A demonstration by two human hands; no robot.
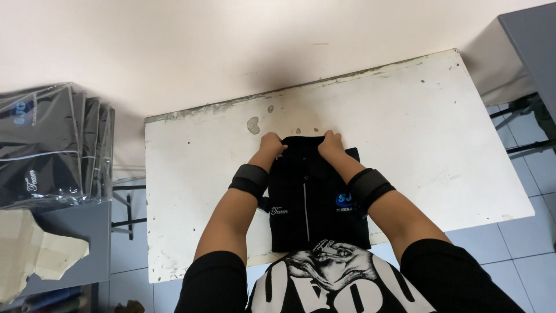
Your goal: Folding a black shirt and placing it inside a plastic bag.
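Note:
A folded black polo shirt point(307, 197) with a white placket line and a small blue chest emblem lies on a worn white table point(405, 127), near its front edge. My left hand point(271, 144) grips the shirt's far left corner at the collar end. My right hand point(332, 142) grips the far right corner. Both wrists wear dark grey bands. The fingertips curl over the fabric's top edge.
A stack of black shirts in clear plastic bags point(52, 145) sits on a grey surface at the left, with torn cardboard point(35, 249) in front of it. A grey table point(533, 40) stands at the far right. A pale wall runs behind; the floor is tiled.

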